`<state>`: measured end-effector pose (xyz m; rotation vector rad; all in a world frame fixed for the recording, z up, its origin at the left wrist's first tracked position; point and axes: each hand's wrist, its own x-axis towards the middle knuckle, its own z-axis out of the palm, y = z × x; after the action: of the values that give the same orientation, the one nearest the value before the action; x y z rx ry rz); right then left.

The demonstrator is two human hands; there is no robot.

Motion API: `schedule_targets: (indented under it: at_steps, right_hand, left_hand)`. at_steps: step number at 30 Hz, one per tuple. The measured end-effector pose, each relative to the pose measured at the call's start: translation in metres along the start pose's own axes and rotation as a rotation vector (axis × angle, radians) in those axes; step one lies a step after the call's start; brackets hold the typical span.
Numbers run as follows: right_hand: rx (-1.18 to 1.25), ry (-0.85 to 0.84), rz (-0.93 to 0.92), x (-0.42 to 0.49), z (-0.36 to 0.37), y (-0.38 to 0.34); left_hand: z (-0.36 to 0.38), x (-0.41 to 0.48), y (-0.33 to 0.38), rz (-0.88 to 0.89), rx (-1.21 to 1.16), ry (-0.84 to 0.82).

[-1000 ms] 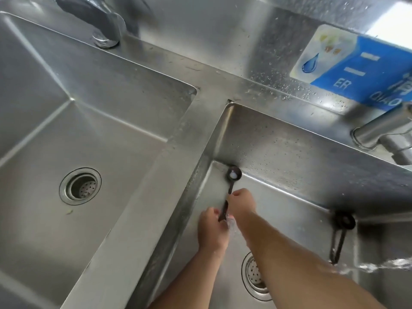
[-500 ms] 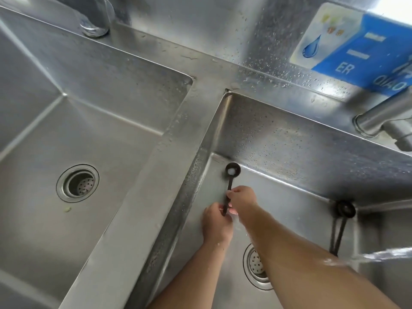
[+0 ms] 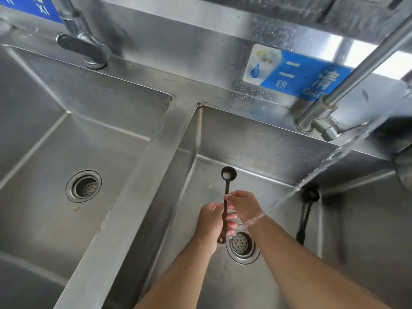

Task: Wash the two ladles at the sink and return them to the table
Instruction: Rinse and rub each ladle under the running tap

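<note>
A small black ladle (image 3: 227, 181) with a long dark handle is held over the right sink basin (image 3: 256, 143), bowl pointing away from me. My left hand (image 3: 210, 221) grips the lower handle. My right hand (image 3: 244, 205) pinches the handle higher up. A stream of water (image 3: 330, 161) from the right tap lands on my right wrist. A second black ladle (image 3: 308, 206) leans in the basin's far right corner, bowl up, untouched.
The right tap (image 3: 323, 121) runs from the back ledge. The right drain strainer (image 3: 242, 247) sits under my hands. The left basin (image 3: 44, 134) has its own drain (image 3: 83, 186) and tap (image 3: 82, 44). A blue label (image 3: 296, 74) is on the backsplash.
My head tilted up, bringing more backsplash and both taps into view. Both hands stay on the ladle handle; my right hand has slid along it, and the water stream now reaches my wrist.
</note>
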<state>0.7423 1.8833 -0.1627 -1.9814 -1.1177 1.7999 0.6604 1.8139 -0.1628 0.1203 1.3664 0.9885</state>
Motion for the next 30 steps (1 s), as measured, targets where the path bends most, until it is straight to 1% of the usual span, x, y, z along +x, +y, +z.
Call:
schedule_targets:
  at_steps: [3,7,9,11,13,17,19,21,24,30]
  right_hand:
    - [0.014,-0.026,-0.028,-0.019,-0.008,0.008]
    - [0.084,-0.108,0.0,-0.041,-0.012,0.026]
    - [0.156,-0.145,0.0,-0.049,-0.014,0.035]
    - [0.231,-0.227,-0.006,-0.055,-0.017,0.045]
    - [0.296,-0.263,0.011,-0.06,-0.021,0.052]
    - [0.478,-0.241,0.021,-0.061,-0.027,0.053]
    - [0.536,-0.271,0.014,-0.064,-0.03,0.051]
    - [0.557,-0.301,0.03,-0.068,-0.029,0.051]
    - [0.533,-0.284,0.058,-0.071,-0.023,0.059]
    - [0.546,-0.287,0.013,-0.079,-0.021,0.077]
  left_hand:
    - [-0.002,-0.016,-0.007,-0.013,-0.04,-0.059]
    - [-0.006,-0.042,-0.011,-0.05,-0.053,-0.151]
    - [-0.008,-0.053,-0.015,-0.044,0.038,-0.104]
    - [-0.011,-0.064,-0.024,-0.027,0.109,-0.033]
    - [-0.015,-0.076,-0.034,-0.027,0.087,0.002]
    - [-0.025,-0.101,-0.048,-0.04,0.068,0.004]
    - [-0.029,-0.113,-0.055,-0.062,0.101,-0.011]
    - [-0.031,-0.122,-0.061,-0.07,0.101,-0.001]
    - [-0.033,-0.132,-0.065,-0.075,0.063,0.001]
    - [-0.038,-0.138,-0.069,-0.064,0.056,-0.033]
